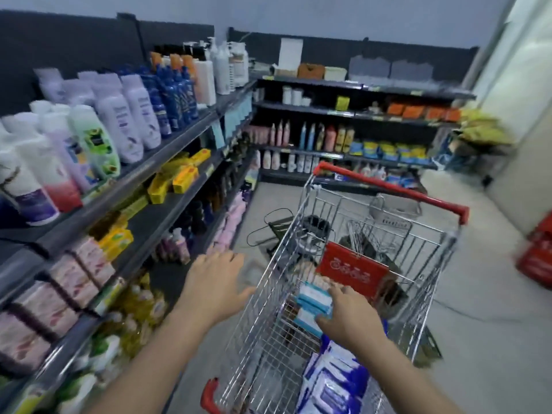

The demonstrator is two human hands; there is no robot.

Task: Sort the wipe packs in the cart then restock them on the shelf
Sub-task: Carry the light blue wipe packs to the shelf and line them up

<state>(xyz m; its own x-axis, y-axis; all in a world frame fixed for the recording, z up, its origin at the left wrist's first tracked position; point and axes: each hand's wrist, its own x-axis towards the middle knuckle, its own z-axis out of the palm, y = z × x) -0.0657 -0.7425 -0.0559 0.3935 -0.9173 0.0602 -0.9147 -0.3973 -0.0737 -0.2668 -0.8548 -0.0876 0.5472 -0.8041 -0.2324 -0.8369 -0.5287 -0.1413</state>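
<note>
Ok, view: head cam looking down a shop aisle, frame motion-blurred.
right hand [348, 319]: inside the cart, fingers curled over a small stack of light-blue wipe packs, thumb on the stack's near edge. It has hold of the stack.
light-blue wipe packs [313, 303]: mid-cart, close to the left wall, white labels up. Can't tell whether they rest on anything underneath.
left hand [215, 282]: outside the cart, just beside its left wall, between cart and shelf. Fingers straight and spread, palm down, gripping nothing.
dark-blue wipe packs [334, 380]: piled at the near end of the cart, right under the right wrist, apart from the light-blue stack.
cart [263, 339]: silver wire, red handle [388, 186] at the far end.
red sign [352, 268]: in the cart just beyond the held stack, tilted.
wire baskets [394, 209]: at the far end of the cart, by the handle.
shelf [155, 222]: left of the cart, several dark tiers.
lotion bottles [131, 115]: upright in rows on the top tier.
yellow boxes [176, 177]: on the tier below the bottles.
pink packs [74, 276]: lined up on a lower tier, left of the left hand.
back shelf [388, 118]: across the aisle end, holding bottles and packets. Labels too blurred to read.
</note>
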